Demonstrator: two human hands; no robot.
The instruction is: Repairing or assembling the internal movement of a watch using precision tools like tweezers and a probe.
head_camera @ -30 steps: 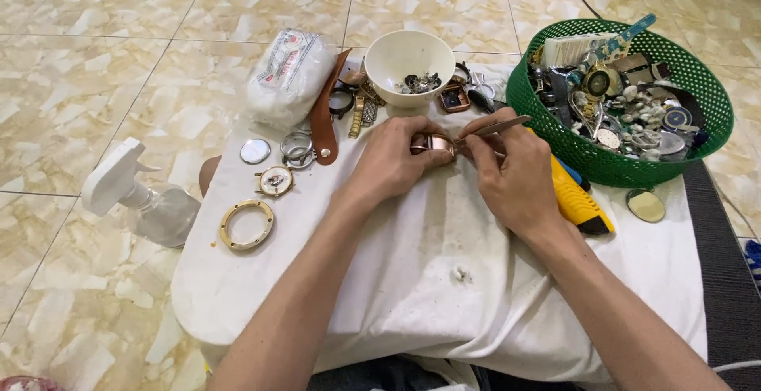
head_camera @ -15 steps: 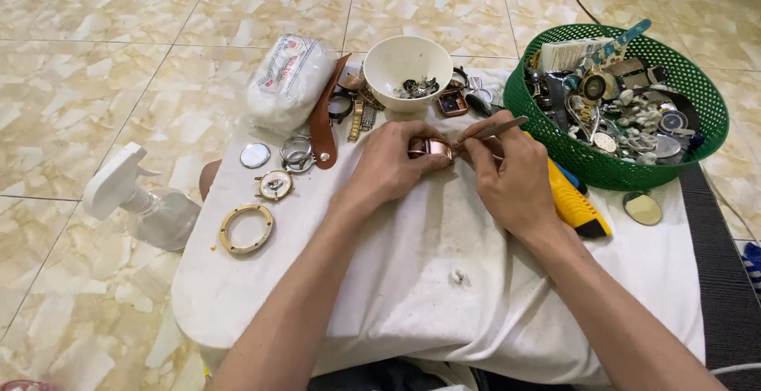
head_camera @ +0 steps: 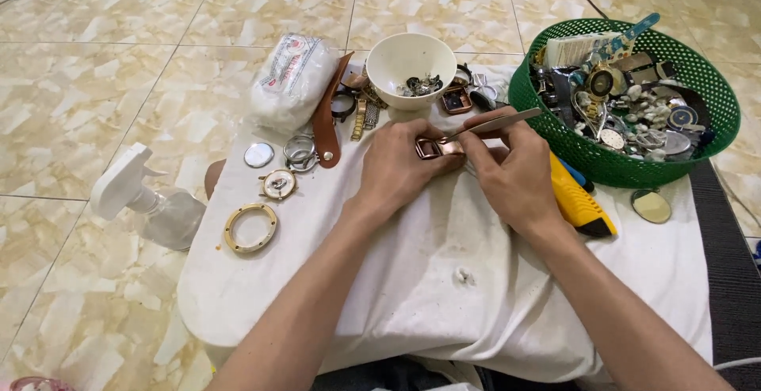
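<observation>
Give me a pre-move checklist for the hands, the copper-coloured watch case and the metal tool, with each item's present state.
1. Watch case pinned: the left hand holds it down on the white cloth. Ok.
2. Tool held: the right hand pinches the thin metal tool. Ok.
3. Tool tip seated in the case: it meets the case edge, too small to judge. Cannot tell.
4. White bowl within reach for parts: just beyond the hands. Ok.
5. Room at the right elbow: yellow cutter and green basket crowd that side. Not ok.
</observation>
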